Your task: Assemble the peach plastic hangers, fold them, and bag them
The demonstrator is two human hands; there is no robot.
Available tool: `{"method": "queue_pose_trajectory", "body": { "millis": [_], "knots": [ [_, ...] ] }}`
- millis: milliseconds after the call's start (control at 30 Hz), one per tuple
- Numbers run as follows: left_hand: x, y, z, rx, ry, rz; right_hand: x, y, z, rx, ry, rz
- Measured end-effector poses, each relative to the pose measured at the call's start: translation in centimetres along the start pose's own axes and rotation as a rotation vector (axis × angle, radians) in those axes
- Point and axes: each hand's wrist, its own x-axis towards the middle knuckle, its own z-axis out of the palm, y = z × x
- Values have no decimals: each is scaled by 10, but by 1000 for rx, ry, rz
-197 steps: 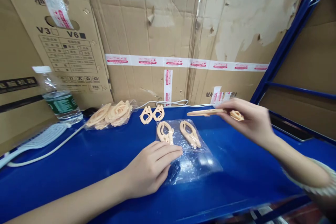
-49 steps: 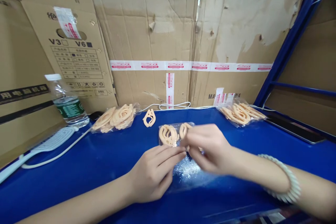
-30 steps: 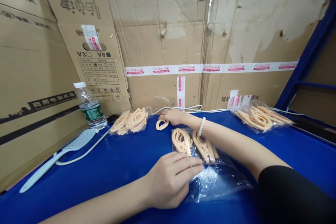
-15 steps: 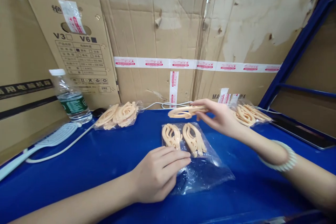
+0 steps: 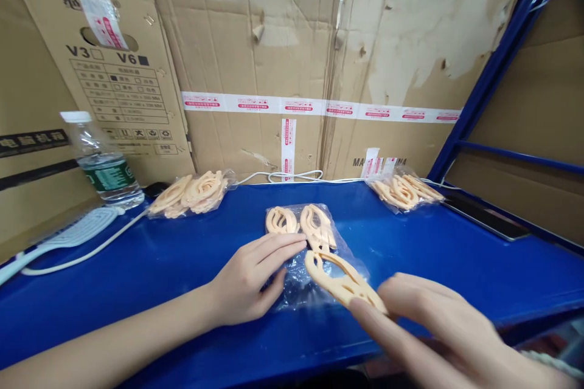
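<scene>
My right hand point(image 5: 424, 316) pinches a beige folding hanger point(image 5: 337, 276), tilted, between thumb and fingers at the near right. Its far end overlaps the clear plastic bag point(image 5: 298, 298) in the picture. Inside that bag, two more folded hangers lie side by side, a left hanger point(image 5: 280, 217) and a right hanger point(image 5: 318, 226). Stretched fingers of my left hand point(image 5: 255, 276) rest over the bag's left part, the thumb apart from them. The fingers partly cover the left hanger.
Bagged hangers lie at the back left point(image 5: 201, 191) and back right point(image 5: 404, 189). A water bottle point(image 5: 109, 173), a pale blue brush point(image 5: 82, 228) and a white cable point(image 5: 95, 255) are on the left. A dark phone point(image 5: 483, 216) lies right. Cardboard point(image 5: 250, 48) walls the back.
My right hand has brought the hanger from above the bag's far side down toward me and to the right. My left hand stays at the bag. The view has shifted slightly.
</scene>
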Motion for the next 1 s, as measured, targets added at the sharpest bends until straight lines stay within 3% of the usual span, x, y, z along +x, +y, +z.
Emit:
{"method": "queue_pose_trajectory", "body": {
  "millis": [33, 167, 267, 333, 500, 667, 867, 1000],
  "knots": [
    [0, 0, 0, 1, 4, 2, 9, 3, 5, -12, -91, -46],
    [-1, 1, -1, 16, 9, 3, 26, 21, 44, -221, -125, -210],
    [-1, 1, 1, 29, -5, 26, 23, 30, 75, -387, -138, -180],
    [-1, 1, 1, 33, -11, 37, 19, 31, 83, -446, -171, -126],
    [5, 1, -10, 26, -11, 39, 4, 31, 53, -198, -198, 32],
    [17, 6, -35, 80, 63, 16, -19, 54, 22, 11, -316, 174],
    [9, 25, -45, 213, -253, -129, -36, 70, 32, 140, -374, 268],
    [-5, 36, -37, 337, -313, -176, -37, 63, 47, 224, -302, 358]
  ]
}}
